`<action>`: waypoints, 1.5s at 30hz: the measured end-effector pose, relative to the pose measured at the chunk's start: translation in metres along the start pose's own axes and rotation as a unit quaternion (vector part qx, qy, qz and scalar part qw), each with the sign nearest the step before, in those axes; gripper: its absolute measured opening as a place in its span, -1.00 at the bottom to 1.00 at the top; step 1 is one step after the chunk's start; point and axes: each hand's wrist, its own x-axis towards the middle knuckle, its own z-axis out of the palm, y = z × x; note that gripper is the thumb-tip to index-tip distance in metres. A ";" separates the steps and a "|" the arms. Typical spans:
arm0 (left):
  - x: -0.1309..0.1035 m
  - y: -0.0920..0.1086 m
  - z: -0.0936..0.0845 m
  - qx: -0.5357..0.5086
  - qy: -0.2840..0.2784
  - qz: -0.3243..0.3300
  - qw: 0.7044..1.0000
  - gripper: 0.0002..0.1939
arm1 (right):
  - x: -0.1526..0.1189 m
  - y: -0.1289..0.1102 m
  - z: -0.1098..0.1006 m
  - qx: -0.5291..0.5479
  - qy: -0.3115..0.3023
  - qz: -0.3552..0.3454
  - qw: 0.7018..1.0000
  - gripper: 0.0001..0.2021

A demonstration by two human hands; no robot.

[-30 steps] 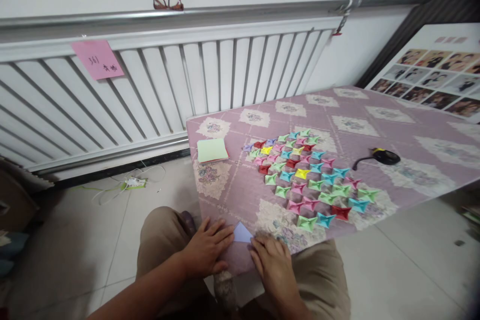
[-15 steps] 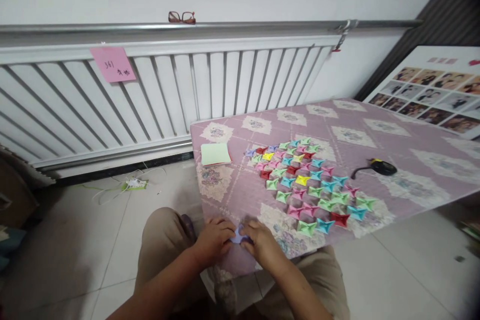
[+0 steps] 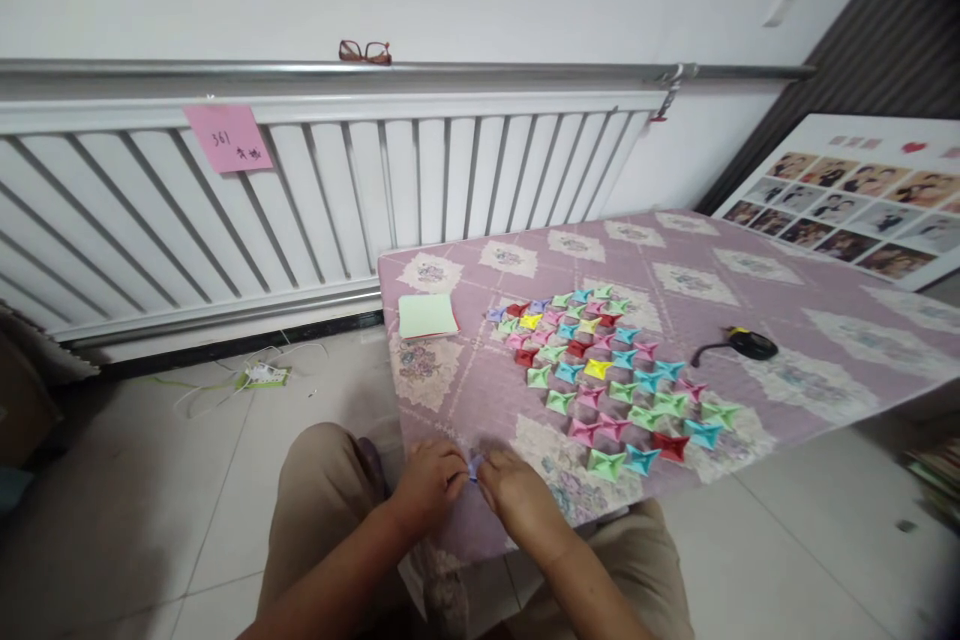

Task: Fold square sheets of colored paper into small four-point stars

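At the near edge of the table a small piece of purple folding paper (image 3: 474, 466) is pinched between my two hands, most of it covered by fingers. My left hand (image 3: 431, 480) grips its left side with the fingers bent. On the right side my right hand (image 3: 517, 492) closes over the paper, fingers together. Several folded paper pieces (image 3: 598, 369) in green, pink, blue, red and yellow stand in rows to the right. Up and to the left lies a stack of square paper (image 3: 426, 316), pale green on top with a red edge beneath.
A purple floral cloth covers the table (image 3: 480, 370). Right of the rows lies a black object with a cord-like tail (image 3: 752, 344). Behind stands a white radiator (image 3: 420, 170) with a pink note (image 3: 229, 138); glasses (image 3: 365, 52) rest on the pipe. A photo board (image 3: 862, 190) leans at right.
My right hand has closed further over the purple paper, so less of it shows. My left hand stays in about the same place. The view has shifted slightly.
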 end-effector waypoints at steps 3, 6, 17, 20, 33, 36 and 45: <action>0.001 0.003 -0.001 -0.004 0.023 -0.008 1.000 -0.82 | 0.002 -0.003 -0.004 0.000 0.018 0.026 0.999 -0.81; -0.002 0.013 -0.004 -0.029 0.095 -0.025 0.995 -0.68 | 0.006 -0.004 -0.013 0.021 0.044 0.077 0.996 -0.81; 0.005 0.046 -0.030 0.012 0.066 0.007 0.998 -0.73 | 0.014 -0.016 -0.039 0.179 0.049 0.189 0.964 -0.81; 0.010 0.046 -0.041 0.047 0.037 0.024 0.998 -0.82 | 0.014 -0.016 -0.040 0.229 0.034 0.203 0.951 -0.78; 0.030 0.055 -0.080 0.132 -0.139 0.199 0.961 -0.96 | 0.010 -0.012 -0.065 0.313 -0.007 0.227 0.922 -0.81; 0.030 0.056 -0.084 0.124 -0.157 0.223 0.954 -0.94 | 0.008 -0.014 -0.071 0.313 -0.012 0.221 0.924 -0.84; 0.025 0.058 -0.092 0.044 -0.152 0.234 0.959 -0.97 | 0.006 -0.030 -0.095 0.322 -0.015 0.129 0.938 -0.87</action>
